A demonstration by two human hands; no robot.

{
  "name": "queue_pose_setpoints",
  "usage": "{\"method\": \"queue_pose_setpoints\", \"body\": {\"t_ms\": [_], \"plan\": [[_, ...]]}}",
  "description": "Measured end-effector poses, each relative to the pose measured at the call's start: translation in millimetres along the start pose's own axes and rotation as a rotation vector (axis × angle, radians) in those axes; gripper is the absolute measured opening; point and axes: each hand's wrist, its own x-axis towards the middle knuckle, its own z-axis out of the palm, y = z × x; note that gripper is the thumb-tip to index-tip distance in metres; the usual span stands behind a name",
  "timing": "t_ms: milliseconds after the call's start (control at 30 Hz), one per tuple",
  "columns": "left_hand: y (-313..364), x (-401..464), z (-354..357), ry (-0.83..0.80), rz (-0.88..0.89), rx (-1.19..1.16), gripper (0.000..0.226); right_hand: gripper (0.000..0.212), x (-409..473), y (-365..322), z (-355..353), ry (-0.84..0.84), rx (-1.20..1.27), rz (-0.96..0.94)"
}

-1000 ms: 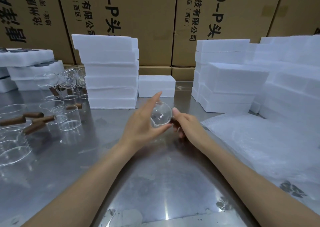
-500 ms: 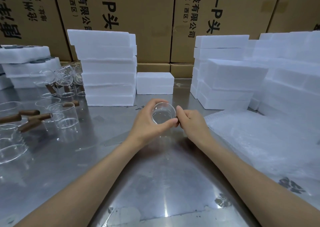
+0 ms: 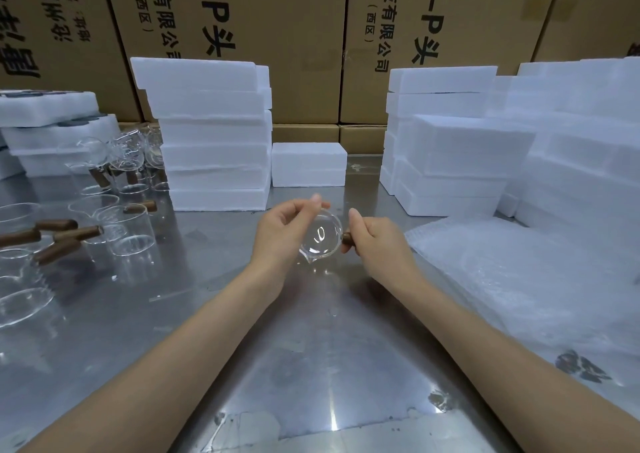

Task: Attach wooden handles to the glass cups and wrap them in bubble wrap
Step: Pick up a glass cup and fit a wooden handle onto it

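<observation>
Above the middle of the steel table [image 3: 145,317], the left hand [image 3: 282,232] curled its fingers around a small glass cup [image 3: 320,236], whose pouring spout pointed down and toward the viewer. The right hand [image 3: 375,239] gripped a wooden handle [image 3: 346,237] at the cup's right side; only its tip showed past the fingers, and whether it was seated on the cup could not be told. To the left stood finished cups with brown handles [image 3: 74,233], crowded together on the table. Behind the hands rose a tall stack of white foam blocks [image 3: 207,137], with a single foam block [image 3: 309,168] just to its right. More foam stacks [image 3: 457,161] lined the right side, and a sheet of bubble wrap [image 3: 519,279] lay near the right forearm. Cardboard cartons [image 3: 304,37] closed off the back.
</observation>
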Motion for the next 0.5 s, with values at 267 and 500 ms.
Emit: {"method": "queue_pose_setpoints", "body": {"t_ms": [267, 500], "plan": [[4, 6, -16, -0.421, -0.119, -0.159, 0.035, 0.063, 5, 11, -16, 0.007, 0.129, 0.114], [5, 8, -30, -0.637, -0.139, -0.137, 0.059, 0.058, 6, 11, -18, -0.058, 0.200, 0.231]]}}
